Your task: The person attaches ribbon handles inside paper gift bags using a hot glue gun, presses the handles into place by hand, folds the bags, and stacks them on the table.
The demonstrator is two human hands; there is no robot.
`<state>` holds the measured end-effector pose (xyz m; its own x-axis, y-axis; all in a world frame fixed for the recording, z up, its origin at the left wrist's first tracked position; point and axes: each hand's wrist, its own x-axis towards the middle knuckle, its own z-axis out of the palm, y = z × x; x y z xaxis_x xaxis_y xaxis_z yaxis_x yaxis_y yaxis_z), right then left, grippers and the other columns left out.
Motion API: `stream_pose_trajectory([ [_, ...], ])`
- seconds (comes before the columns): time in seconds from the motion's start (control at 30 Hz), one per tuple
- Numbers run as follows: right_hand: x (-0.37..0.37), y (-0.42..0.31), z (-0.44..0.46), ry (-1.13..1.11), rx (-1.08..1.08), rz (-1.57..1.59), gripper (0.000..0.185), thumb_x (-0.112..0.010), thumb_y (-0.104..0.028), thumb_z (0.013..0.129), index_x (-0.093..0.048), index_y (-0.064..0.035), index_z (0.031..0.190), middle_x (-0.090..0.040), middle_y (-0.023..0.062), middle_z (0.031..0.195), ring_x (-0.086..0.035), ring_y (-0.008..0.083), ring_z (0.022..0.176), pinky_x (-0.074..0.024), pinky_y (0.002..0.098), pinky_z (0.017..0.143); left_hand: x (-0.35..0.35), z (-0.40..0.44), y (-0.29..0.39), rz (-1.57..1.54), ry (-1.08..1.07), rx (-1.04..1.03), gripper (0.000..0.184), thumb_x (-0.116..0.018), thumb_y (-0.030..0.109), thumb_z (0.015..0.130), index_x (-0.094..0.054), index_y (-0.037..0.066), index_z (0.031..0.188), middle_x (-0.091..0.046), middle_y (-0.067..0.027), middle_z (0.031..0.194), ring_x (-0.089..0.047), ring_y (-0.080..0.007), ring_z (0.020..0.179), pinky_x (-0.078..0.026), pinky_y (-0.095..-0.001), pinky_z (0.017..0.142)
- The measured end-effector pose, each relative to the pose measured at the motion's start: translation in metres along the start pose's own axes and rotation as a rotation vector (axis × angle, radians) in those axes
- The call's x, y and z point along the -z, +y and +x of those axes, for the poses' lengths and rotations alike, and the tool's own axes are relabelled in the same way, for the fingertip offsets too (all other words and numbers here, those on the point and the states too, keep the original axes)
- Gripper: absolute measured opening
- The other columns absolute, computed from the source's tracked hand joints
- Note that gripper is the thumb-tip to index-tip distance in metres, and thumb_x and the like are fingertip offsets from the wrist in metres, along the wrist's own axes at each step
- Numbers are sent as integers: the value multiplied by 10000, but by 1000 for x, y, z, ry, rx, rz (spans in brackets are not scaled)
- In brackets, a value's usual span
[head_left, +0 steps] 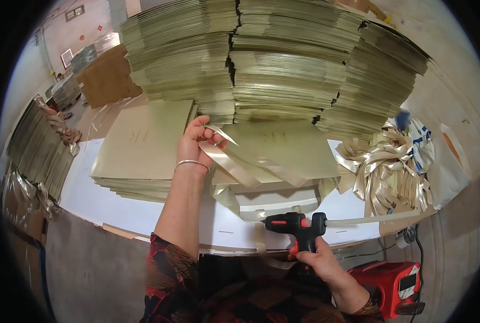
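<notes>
A satin ribbon (230,162) is pinched in the fingers of my left hand (196,141), its pale loops hanging over the partly folded gold-green card box (283,145). My right hand (322,261) grips the handle of a black and red hot glue gun (295,222), its nozzle pointing left over the box's near edge. From the gun's back end a long translucent glue stick (374,218) sticks out to the right. Left of my left hand lies a stack of flat gold-green boxes (135,142).
Tall piles of flat gold-green card (288,54) rise behind the white work surface (84,177). Bunched satin ribbons (385,167) lie at the right. A red stool-like box (390,288) stands below right, near a black cable (420,247). More stacked card (38,140) stands at far left.
</notes>
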<state>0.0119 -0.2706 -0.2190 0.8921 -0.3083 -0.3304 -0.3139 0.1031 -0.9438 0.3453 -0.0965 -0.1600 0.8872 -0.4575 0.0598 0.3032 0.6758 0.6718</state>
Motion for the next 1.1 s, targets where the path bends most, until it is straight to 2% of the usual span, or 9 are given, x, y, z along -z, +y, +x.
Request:
stream_pose_trajectory([
  [0.13,-3,-3,0,-20,28,77,238,-637,-63,805,-553,0,1019,-657,62,874,-597,109,768,-457,243,592,8,-14,-11,-69,100,-50,123,-489,52,796,-548,83,899,-567,-64,730,-603,-253,734,-517,-483,815],
  [0.2,0,-5,0,-39,-7,9,236,-630,-61,809,-553,-1,1023,-658,67,879,-595,108,766,-461,244,599,8,-29,-18,246,154,-339,92,-485,88,826,-540,55,893,-583,-80,759,-627,-245,801,-507,-444,866],
  [0.27,1,-5,1,-47,-10,-6,236,-629,-60,808,-554,-2,1024,-657,67,879,-595,109,763,-461,243,598,24,-45,-26,431,85,-449,335,-527,96,782,-535,-54,1082,-616,-199,982,-591,-319,1037,-453,-394,957],
  [0.33,1,-6,2,-58,-9,-24,236,-628,-59,808,-554,-2,1025,-657,67,880,-594,111,761,-460,243,596,24,-67,-27,1223,-218,-816,745,-689,205,725,-377,-82,1338,-438,-295,1335,-409,-382,1305,-386,-420,1046],
  [0.43,1,-7,2,-46,-7,1,238,-628,-60,804,-556,0,1023,-659,66,873,-593,113,756,-460,245,599,29,-93,-36,1426,-267,-704,1154,-843,259,587,-155,-54,1459,-161,-301,1510,-230,-391,1411,-334,-415,1097],
  [0.53,2,-4,2,-40,2,7,247,-632,-60,802,-557,2,1029,-661,66,876,-594,116,757,-458,246,599,57,-95,-62,1649,-197,-660,1344,-913,378,520,-70,-17,1489,-129,-272,1537,-230,-370,1412,-309,-434,1120],
  [0.67,5,3,6,-17,-19,36,292,-640,-48,789,-553,21,1059,-658,91,924,-608,138,800,-488,266,704,62,-89,-66,1201,-65,-234,1279,-892,88,502,-88,29,1496,-250,-225,1503,-329,-320,1368,-417,-399,1055],
  [0.93,-1,-22,6,-7,-102,323,354,-596,-17,787,-520,50,1126,-655,147,1007,-651,230,915,-499,329,873,76,-91,-88,1258,-148,-416,1233,-884,144,507,-128,10,1472,-246,-232,1497,-318,-360,1372,-346,-369,1106],
  [1.1,-5,-24,26,-15,-93,373,357,-562,-41,800,-514,39,1144,-658,164,1001,-668,240,836,-576,343,589,73,-90,-92,1317,-150,-399,1277,-889,139,486,-97,14,1480,-230,-242,1504,-295,-377,1382,-346,-374,1107],
])
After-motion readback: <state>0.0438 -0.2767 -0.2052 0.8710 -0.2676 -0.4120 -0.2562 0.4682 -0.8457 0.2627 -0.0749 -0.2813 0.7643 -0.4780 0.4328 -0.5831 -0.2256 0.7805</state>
